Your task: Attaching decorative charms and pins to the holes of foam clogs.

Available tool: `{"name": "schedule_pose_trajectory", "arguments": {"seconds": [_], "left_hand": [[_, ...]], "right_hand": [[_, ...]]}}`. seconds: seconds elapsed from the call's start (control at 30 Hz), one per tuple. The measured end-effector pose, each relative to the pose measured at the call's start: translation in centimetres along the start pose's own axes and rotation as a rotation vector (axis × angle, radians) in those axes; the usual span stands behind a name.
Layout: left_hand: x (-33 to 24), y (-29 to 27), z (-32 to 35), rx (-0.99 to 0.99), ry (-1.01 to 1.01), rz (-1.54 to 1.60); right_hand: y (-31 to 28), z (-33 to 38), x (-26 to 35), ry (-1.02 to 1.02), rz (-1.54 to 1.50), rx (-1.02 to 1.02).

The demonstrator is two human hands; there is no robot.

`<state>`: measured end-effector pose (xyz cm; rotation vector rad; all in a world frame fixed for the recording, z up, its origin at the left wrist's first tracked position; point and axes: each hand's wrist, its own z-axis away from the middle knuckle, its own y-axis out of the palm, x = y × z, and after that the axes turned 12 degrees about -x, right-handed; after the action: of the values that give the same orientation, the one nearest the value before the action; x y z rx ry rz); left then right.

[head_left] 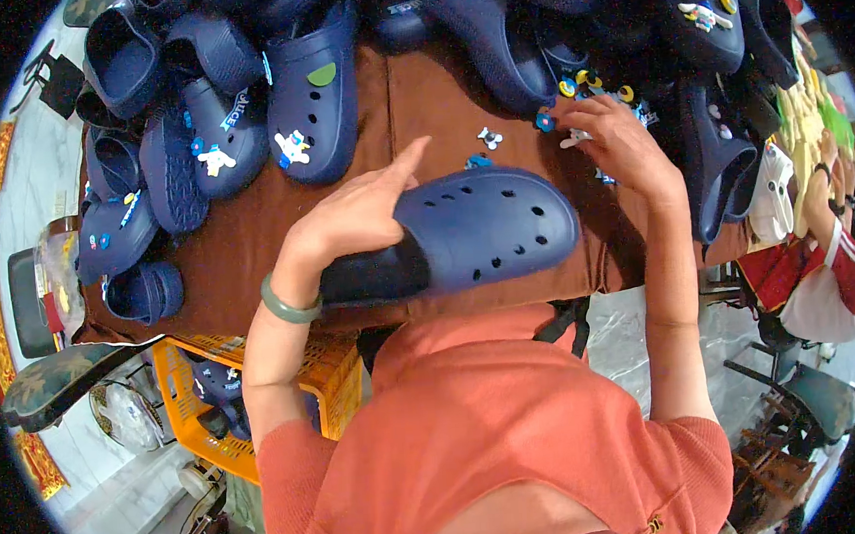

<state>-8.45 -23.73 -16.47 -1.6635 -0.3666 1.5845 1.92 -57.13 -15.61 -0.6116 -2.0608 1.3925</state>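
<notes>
A navy clog with holes across its toe lies sideways in front of me, toe to the right. My left hand is closed on it at the foot opening, thumb raised and the other fingers hidden inside. Beyond the toe, my right hand bends over small shoe charms, its fingertips at a white charm. Beside those fingers is a blue flower charm. A white-and-black charm and a blue charm rest on the brown cloth.
Navy clogs, some with charms, crowd the table's back and left side. More clogs stand at the right, near a white shoe. Below the table edge is a yellow crate containing clogs. Another person's arm shows at far right.
</notes>
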Motion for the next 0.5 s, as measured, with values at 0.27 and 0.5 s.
{"name": "schedule_pose_trajectory", "arguments": {"seconds": [0.27, 0.5], "left_hand": [[-2.4, -4.1, 5.8, -0.294, 0.208, -0.237], [-3.7, -4.8, 7.7, -0.007, 0.419, -0.045]], "right_hand": [[2.1, 3.4, -1.3, 0.146, -0.03, -0.15], [0.7, 3.2, 1.9, 0.463, -0.411, -0.365]]}}
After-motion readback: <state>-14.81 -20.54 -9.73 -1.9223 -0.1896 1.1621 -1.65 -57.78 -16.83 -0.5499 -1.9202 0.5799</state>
